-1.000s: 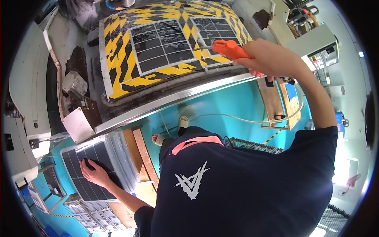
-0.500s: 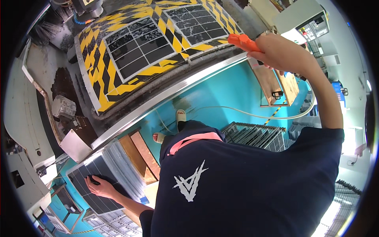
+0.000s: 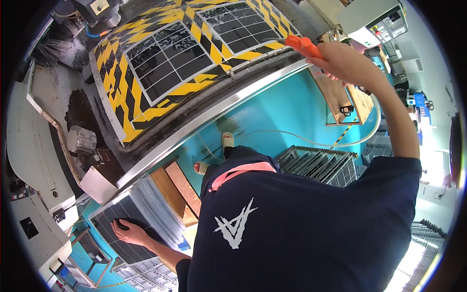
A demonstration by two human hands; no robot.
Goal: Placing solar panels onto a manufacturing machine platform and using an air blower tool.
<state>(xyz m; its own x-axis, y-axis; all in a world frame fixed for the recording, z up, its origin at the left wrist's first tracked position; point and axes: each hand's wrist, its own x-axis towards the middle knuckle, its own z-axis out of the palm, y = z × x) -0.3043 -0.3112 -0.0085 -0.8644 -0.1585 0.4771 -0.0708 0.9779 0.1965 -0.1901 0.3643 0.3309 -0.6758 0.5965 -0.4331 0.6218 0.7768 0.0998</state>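
My right hand [image 3: 343,62] grips an orange air blow gun [image 3: 304,47], its thin metal nozzle pointing left over the machine bed. Beneath the nozzle lie two dark panels marked with pale grid lines, the right panel [image 3: 237,30] and the left panel [image 3: 170,63]. Wet-looking whitish residue covers parts of both. At the lower left, my left hand [image 3: 132,233] curls round a small black object [image 3: 122,224], whose kind I cannot make out. That hand is over a dark gridded sheet [image 3: 116,212] at the end of a stack of grey-white sheets [image 3: 154,207].
Yellow-and-black striped tape [image 3: 131,109] surrounds the panels, and a metal rail [image 3: 214,117] edges the bed. A pale hose [image 3: 311,142] crosses the turquoise floor. Nearby are a wire rack [image 3: 318,165], a wooden stand [image 3: 338,100] and a control panel [image 3: 386,29]. The spindle head [image 3: 99,9] hangs at upper left.
The blow gun has turned so its thin nozzle shows over the right panel. My left hand appears slightly lower and further right, along with the shifted view, still round the black object.
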